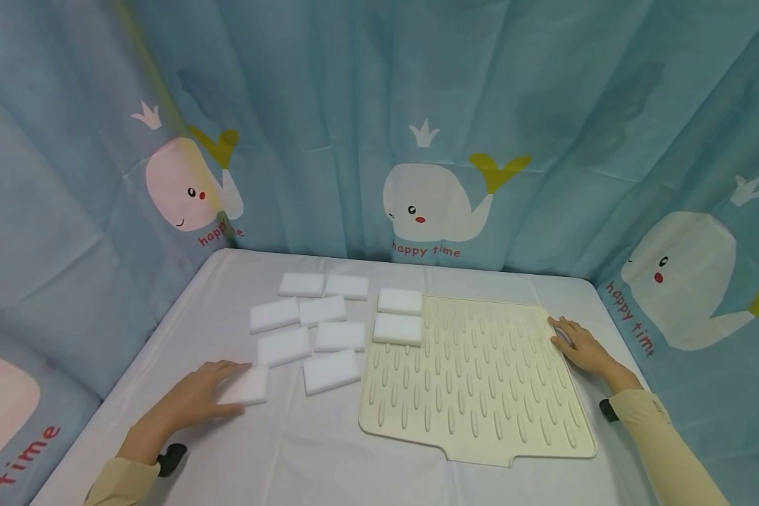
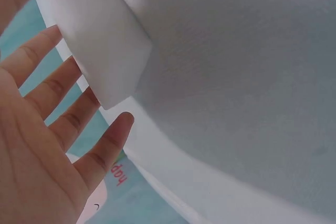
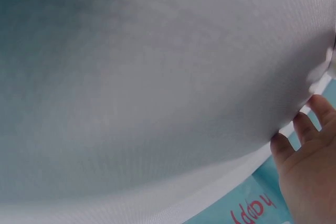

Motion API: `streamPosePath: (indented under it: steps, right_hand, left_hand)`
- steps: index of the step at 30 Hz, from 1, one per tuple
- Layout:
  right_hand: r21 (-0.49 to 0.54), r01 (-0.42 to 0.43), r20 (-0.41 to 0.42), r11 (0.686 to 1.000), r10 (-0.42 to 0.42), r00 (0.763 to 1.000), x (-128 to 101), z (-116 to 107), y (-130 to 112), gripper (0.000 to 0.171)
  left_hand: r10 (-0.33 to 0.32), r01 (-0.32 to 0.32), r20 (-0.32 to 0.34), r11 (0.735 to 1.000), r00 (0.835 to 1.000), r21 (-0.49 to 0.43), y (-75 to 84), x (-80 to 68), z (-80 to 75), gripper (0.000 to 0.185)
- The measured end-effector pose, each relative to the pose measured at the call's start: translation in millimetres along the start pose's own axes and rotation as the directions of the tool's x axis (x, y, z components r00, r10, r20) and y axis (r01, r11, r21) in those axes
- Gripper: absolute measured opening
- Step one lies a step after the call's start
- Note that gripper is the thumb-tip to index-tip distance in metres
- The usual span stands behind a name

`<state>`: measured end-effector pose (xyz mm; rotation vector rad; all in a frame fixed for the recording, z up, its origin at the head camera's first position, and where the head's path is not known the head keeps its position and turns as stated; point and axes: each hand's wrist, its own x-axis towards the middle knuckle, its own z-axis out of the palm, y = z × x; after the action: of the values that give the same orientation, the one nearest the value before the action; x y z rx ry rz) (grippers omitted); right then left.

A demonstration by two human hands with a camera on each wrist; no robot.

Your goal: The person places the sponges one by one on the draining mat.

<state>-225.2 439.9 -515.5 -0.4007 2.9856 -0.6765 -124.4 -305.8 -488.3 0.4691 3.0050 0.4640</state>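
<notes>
Nearest, the tab of a cream ridged mat, on its front edge. A little deeper and well to the left, the left hand: spread wide, thumb toward the near side of a white block, fingers toward the far side, all nearly straight. In the left wrist view, fingertips along one edge of that block, apparently touching. No curled grip in sight; cannot tell of any pressure. Looks like the step of taking up this block. Calls next, by judgement, for drawing thumb and fingers together on opposite edges, then for a lift straight up, without nudging the neighbours just behind.

Beyond, seven loose blocks, flat on the white cloth, in a rough cluster left of the mat, some touching or nearly so. At similar depth on the other side, the right hand: relaxed, fingers extended, fingertips at the mat's right edge, nothing gripped. Seems placed to steady the mat.

Farther back, two blocks on the mat, at its far left corner, one just behind the other. Farthest, a blue curtain with whale prints.
</notes>
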Motion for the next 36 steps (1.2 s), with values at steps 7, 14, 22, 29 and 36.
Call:
streamPosePath:
  steps: [7,14,22,29,36]
  right_hand:
    - [0.012,-0.007,0.007,1.000,0.007,1.000,-1,-1,-2,0.057]
    - [0.016,0.001,0.006,1.000,-0.001,1.000,-1,0,0,0.057]
    - [0.011,0.011,-0.004,1.000,-0.011,1.000,1,1,4,0.057]
    - [0.012,0.000,-0.003,1.000,0.000,1.000,-1,1,3,0.058]
    - [0.018,0.002,0.000,1.000,-0.002,1.000,0,0,1,0.057]
  left_hand:
    - [0.006,-0.006,0.008,1.000,1.000,-0.006,-2.7,-4.0,-1.8,0.073]
    - [-0.013,0.013,0.009,1.000,1.000,-0.024,0.4,-6.8,-8.7,0.076]
    - [0.000,0.000,-0.007,0.998,1.000,-0.069,1.7,-8.1,-12.8,0.080]
    - [0.030,-0.032,-0.028,0.997,0.999,-0.074,5.6,-2.9,-14.4,0.080]
    - [0.099,-0.105,-0.077,0.992,0.992,-0.070,14.6,5.6,-14.2,0.072]
